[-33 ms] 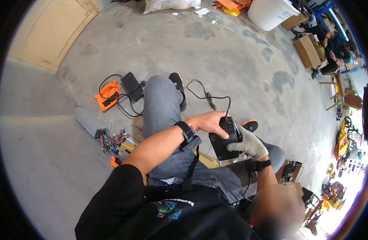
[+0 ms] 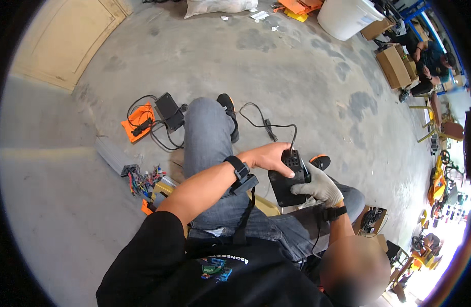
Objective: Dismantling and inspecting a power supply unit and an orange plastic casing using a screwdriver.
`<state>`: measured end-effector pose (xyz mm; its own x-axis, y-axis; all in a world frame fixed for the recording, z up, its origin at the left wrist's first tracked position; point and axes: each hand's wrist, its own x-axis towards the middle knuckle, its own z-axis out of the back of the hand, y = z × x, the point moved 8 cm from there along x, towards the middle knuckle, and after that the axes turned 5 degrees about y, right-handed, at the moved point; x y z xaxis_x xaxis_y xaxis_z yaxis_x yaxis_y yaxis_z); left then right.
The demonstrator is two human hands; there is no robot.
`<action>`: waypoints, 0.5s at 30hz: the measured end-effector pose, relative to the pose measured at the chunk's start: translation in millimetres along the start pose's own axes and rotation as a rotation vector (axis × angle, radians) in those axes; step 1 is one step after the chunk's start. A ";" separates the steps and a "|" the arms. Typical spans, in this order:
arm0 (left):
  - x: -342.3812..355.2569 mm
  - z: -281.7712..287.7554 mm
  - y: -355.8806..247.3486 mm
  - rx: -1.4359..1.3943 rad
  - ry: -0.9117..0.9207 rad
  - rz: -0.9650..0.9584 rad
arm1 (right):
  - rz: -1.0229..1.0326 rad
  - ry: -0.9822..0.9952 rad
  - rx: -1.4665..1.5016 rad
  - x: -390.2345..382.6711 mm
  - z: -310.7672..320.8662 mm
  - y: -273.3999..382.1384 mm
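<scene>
A black power adapter (image 2: 283,189) with a vented end is held over my lap, tilted. My bare left hand (image 2: 268,157) grips its upper left side, thumb across the face near the vents. On the other side, my right hand (image 2: 321,187), in a white knit glove, clasps the adapter's right edge with its thumb on the front. From the vented end a black cable (image 2: 276,124) loops away to a plug (image 2: 270,130) on the floor. The fingers behind the adapter are hidden.
Left of my knee lie a similar black adapter (image 2: 169,111) and an orange piece (image 2: 138,123) with cables. A metal-cased unit (image 2: 113,156) with bundled wires rests nearby. Further off are a white bin (image 2: 345,19), a cardboard box (image 2: 393,66) and a seated person (image 2: 431,64).
The adapter and its cable have shifted very slightly to the right and downward. Both hands keep their hold on it.
</scene>
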<state>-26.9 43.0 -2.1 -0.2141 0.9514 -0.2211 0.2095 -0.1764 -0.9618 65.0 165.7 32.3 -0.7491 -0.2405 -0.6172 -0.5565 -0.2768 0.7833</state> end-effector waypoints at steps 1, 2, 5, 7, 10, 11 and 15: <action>0.1 2.5 -0.2 -0.005 -0.036 -0.007 | -0.060 -0.025 0.009 -1.6 -0.1 -4.7; 0.4 4.7 -0.8 0.004 -0.069 -0.021 | -0.017 -0.007 0.054 -3.0 -3.1 -1.1; 5.0 9.1 -2.9 -0.026 -0.120 -0.095 | 0.005 0.008 0.241 -7.9 -9.0 2.0; 7.4 15.0 -4.5 -0.122 -0.200 -0.161 | -0.028 -0.036 0.228 -9.4 -7.5 0.6; 7.6 28.3 -2.9 -0.334 -0.279 -0.157 | 0.049 -0.086 0.225 -15.1 -3.2 9.1; 3.8 37.8 -1.5 -0.279 -0.380 -0.105 | 0.030 -0.119 0.248 -16.5 -1.8 8.2; -9.2 58.1 -30.7 -0.179 -0.500 -0.215 | 0.071 -0.147 0.224 -33.2 1.5 22.7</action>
<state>-86.9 25.0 20.0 -0.6864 0.7181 -0.1146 0.2602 0.0953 -0.9608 76.7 168.8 70.7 -0.8239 -0.1096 -0.5560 -0.5544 -0.0481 0.8309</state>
